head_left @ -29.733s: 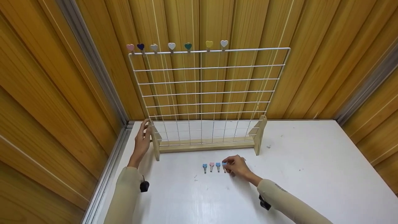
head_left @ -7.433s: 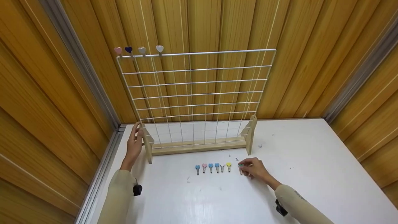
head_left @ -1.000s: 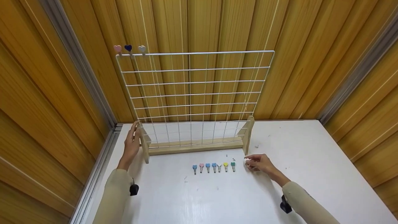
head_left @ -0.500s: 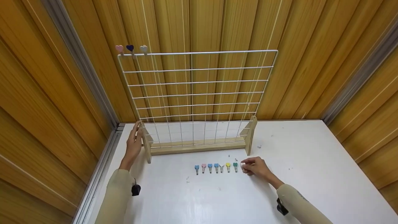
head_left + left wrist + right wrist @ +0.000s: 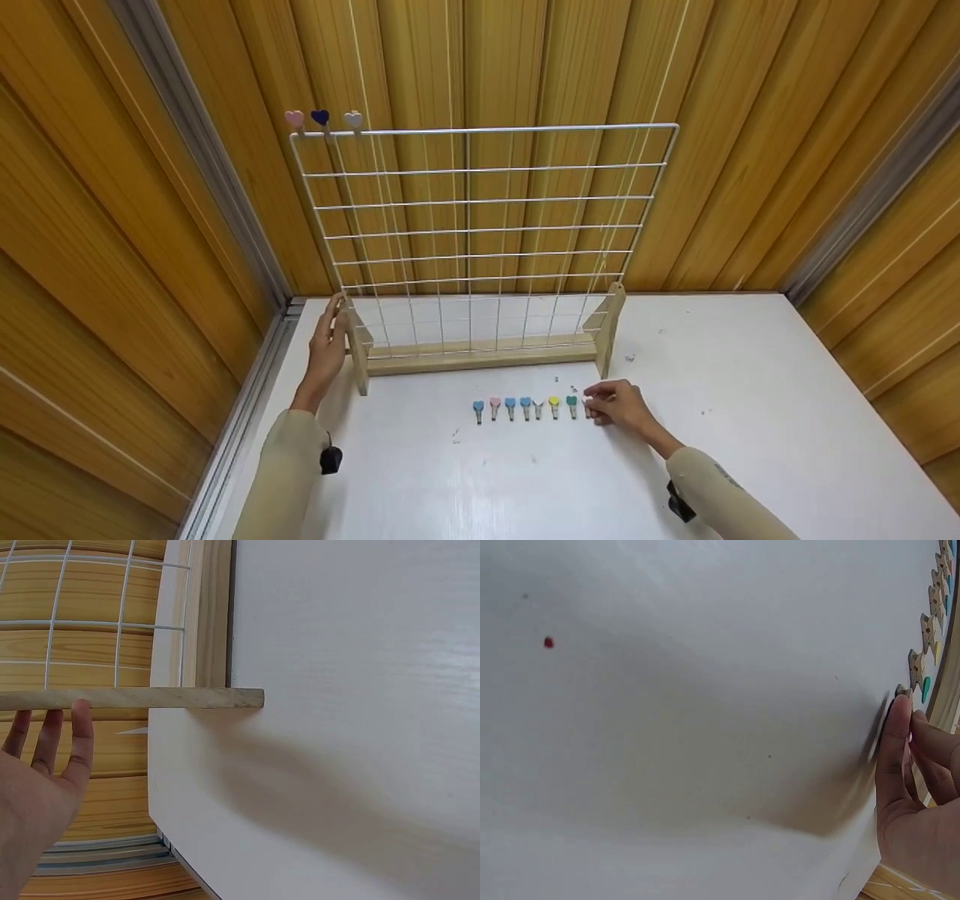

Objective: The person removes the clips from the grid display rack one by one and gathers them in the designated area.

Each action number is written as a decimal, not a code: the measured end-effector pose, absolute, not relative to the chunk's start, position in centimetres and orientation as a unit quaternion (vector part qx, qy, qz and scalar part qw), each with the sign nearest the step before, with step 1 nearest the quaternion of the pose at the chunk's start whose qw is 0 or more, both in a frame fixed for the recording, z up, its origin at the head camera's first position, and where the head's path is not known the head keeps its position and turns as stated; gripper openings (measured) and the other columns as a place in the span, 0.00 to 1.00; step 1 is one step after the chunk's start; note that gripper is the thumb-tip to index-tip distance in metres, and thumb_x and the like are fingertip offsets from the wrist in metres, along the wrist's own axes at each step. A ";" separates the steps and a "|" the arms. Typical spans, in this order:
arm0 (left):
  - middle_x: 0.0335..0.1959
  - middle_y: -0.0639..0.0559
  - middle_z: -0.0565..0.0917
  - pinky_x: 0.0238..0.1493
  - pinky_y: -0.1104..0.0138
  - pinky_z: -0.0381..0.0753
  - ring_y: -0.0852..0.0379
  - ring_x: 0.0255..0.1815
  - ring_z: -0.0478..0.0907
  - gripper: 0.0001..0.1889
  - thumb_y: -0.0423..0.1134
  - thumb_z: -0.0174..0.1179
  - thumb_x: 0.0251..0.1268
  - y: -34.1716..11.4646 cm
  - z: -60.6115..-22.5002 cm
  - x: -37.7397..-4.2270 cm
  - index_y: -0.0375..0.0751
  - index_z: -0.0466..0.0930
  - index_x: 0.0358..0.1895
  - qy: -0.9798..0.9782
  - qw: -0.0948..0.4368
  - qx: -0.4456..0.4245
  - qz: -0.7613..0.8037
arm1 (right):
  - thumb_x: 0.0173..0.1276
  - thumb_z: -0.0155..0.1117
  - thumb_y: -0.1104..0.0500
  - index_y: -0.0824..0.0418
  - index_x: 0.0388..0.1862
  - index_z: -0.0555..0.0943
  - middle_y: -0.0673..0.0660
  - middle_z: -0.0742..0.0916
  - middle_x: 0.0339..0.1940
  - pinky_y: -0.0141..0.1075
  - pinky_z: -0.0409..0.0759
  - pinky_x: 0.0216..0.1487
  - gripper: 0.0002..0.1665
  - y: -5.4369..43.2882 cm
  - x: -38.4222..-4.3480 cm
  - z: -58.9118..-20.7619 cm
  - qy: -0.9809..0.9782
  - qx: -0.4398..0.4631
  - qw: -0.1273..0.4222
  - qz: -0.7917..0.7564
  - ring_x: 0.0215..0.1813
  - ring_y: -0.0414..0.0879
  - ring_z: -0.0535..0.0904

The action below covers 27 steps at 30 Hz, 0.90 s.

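Pale clip (image 5: pixel 903 690) between pinched right fingers (image 5: pixel 898 720), left fingers (image 5: pixel 82 733) relaxed against wooden stand (image 5: pixel 172 697)

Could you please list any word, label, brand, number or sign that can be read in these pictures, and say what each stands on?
None can be read.
The right sleeve bears a small dark marking, possibly lettering, too small and blurred to read.

Rack (image 5: pixel 469 256) and clips (image 5: pixel 511 405) on white table (image 5: pixel 420 480)
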<state>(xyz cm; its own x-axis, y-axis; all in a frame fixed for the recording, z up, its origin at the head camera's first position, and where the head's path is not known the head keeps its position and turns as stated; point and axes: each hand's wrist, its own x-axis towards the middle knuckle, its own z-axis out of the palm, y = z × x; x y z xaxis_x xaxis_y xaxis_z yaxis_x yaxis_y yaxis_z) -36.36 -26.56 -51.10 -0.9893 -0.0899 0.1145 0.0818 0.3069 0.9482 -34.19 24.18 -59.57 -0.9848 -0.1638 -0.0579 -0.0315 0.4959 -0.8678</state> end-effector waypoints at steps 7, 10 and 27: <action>0.83 0.39 0.51 0.67 0.39 0.74 0.35 0.77 0.61 0.31 0.56 0.33 0.86 -26.6 -51.4 -36.4 0.58 0.40 0.85 -0.805 0.074 -0.002 -0.588 | 0.70 0.66 0.69 0.77 0.48 0.84 0.64 0.88 0.33 0.36 0.87 0.29 0.12 24.5 -34.2 -59.1 0.873 -0.058 0.056 -0.482 0.31 0.46 0.85; 0.82 0.38 0.51 0.66 0.38 0.74 0.34 0.77 0.61 0.31 0.56 0.33 0.86 -26.5 -51.3 -36.5 0.57 0.41 0.85 -0.804 0.080 -0.006 -0.589 | 0.70 0.67 0.68 0.77 0.47 0.84 0.65 0.88 0.34 0.37 0.88 0.30 0.12 24.7 -34.4 -58.1 0.877 -0.065 0.046 -0.474 0.31 0.49 0.87; 0.83 0.39 0.51 0.66 0.39 0.75 0.34 0.78 0.60 0.31 0.56 0.32 0.86 -26.6 -51.0 -36.4 0.59 0.41 0.84 -0.804 0.077 -0.002 -0.589 | 0.75 0.66 0.58 0.71 0.59 0.82 0.67 0.88 0.50 0.35 0.88 0.41 0.21 16.6 -35.8 -44.7 0.820 -0.161 0.079 -0.544 0.39 0.42 0.87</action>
